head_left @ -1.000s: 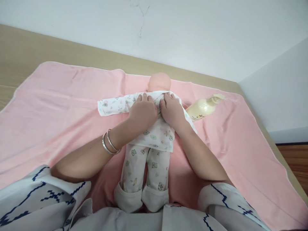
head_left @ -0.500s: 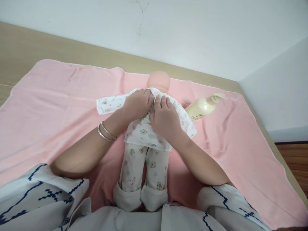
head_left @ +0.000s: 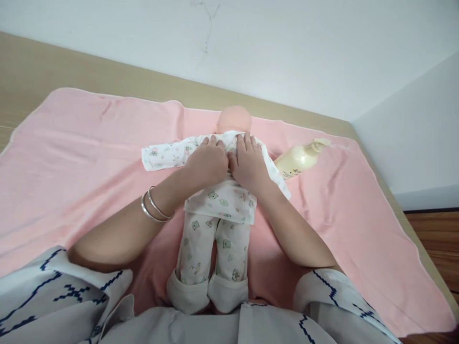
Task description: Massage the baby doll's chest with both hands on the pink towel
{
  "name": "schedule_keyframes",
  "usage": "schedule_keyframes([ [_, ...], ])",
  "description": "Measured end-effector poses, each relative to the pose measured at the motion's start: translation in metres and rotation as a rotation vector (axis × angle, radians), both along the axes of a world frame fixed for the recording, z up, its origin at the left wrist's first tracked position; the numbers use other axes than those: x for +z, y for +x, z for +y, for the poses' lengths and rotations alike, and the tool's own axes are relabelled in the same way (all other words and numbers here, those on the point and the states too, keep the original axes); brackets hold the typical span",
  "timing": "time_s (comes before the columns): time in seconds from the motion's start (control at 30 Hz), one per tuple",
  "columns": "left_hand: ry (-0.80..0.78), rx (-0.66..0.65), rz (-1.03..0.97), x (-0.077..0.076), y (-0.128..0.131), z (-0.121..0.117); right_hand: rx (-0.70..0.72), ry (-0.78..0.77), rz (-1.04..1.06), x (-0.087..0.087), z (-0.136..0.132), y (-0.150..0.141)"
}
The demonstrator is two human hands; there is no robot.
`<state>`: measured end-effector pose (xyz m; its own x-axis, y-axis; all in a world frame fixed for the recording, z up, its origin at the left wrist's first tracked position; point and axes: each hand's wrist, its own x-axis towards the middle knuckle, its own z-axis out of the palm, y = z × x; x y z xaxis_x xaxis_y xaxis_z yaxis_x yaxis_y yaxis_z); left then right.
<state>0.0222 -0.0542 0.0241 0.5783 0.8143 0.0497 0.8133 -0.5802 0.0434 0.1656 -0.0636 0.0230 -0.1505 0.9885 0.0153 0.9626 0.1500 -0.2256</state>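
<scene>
A baby doll in a white printed shirt (head_left: 222, 200) and matching trousers (head_left: 195, 239) lies lengthwise before me, its bare round head (head_left: 234, 119) at the far end. My left hand (head_left: 208, 162) rests on the upper part of the shirt, back up, fingers pointing away from me. Beside it my right hand (head_left: 249, 165) lies on the same shirt, its fingers stretched out and slightly apart. The two thumbs almost meet at the middle. Both palms are hidden, and my hands cover much of the doll's upper body.
Under the doll a pink blanket (head_left: 107, 191) is spread over a wooden tabletop (head_left: 107, 62). A pale yellow pump bottle (head_left: 297, 160) lies on its side at the doll's right-hand sleeve. White walls (head_left: 287, 52) stand behind and to the right.
My fingers have left the bunched cloth at the shirt's middle and now lie flatter on it. The right hand has slid slightly towards the doll's head. The doll and bottle stay put.
</scene>
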Motion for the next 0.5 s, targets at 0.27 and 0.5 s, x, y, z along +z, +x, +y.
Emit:
schedule_keyframes([
  [0.27,0.089,-0.166,0.022,-0.022,-0.017,0.029,0.083,0.097,-0.109,0.002,-0.041,-0.026],
  [0.5,0.065,0.262,-0.482,-0.045,0.001,0.030,0.011,-0.029,0.105,0.001,-0.016,-0.013],
])
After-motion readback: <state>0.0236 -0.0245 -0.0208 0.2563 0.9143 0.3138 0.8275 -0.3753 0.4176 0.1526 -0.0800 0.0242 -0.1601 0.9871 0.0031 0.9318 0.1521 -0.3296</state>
